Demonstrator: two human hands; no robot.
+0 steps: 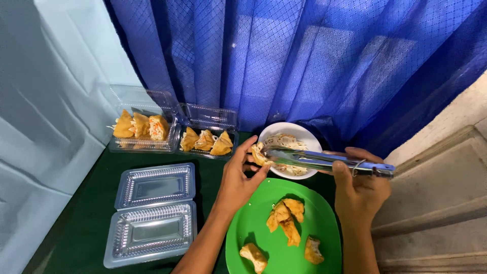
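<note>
Steel tongs point(324, 161), gripped in our right hand point(361, 190), pinch a filled wrap point(259, 153) mid-frame; our left hand point(238, 177) steadies it with its fingertips. Squeezed loosely, it might drop its filling onto the green plate point(324, 223).

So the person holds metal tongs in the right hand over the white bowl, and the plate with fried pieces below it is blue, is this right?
Not quite. The plate with the fried pieces is green, not blue, as the head view shows; blue is the curtain. The rest holds: the right hand holds metal tongs over the white bowl.
</note>
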